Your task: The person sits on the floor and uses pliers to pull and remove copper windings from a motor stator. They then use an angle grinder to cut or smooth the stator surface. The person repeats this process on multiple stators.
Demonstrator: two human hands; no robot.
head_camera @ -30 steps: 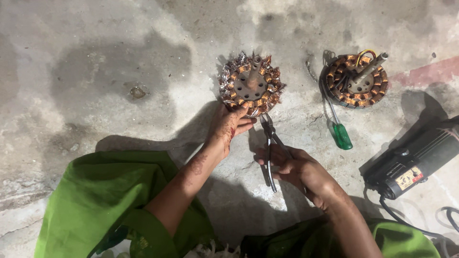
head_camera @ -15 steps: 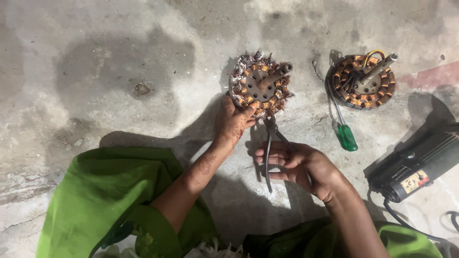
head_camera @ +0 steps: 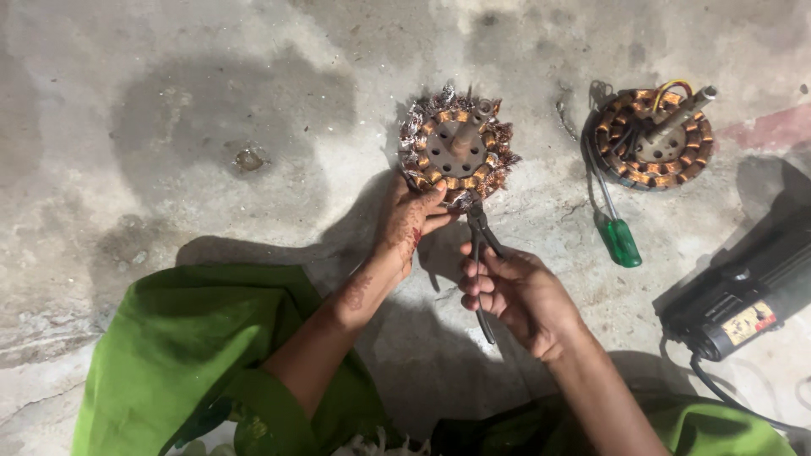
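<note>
A round motor stator (head_camera: 456,145) with frayed copper windings lies on the concrete floor. My left hand (head_camera: 411,226) grips its near edge with thumb and fingers. My right hand (head_camera: 515,291) is closed around the dark handles of a pair of pliers (head_camera: 480,253). The pliers' jaws touch the stator's near rim, just right of my left thumb.
A second stator (head_camera: 650,139) with neat orange windings and a shaft lies at the right. A green-handled screwdriver (head_camera: 615,226) lies beside it. A black power tool (head_camera: 743,295) with a cord sits at the right edge. Green cloth (head_camera: 203,355) covers my knees.
The view has shifted slightly. My right hand has moved the pliers up so the jaws reach the stator's rim. My left hand keeps its hold on the stator.
</note>
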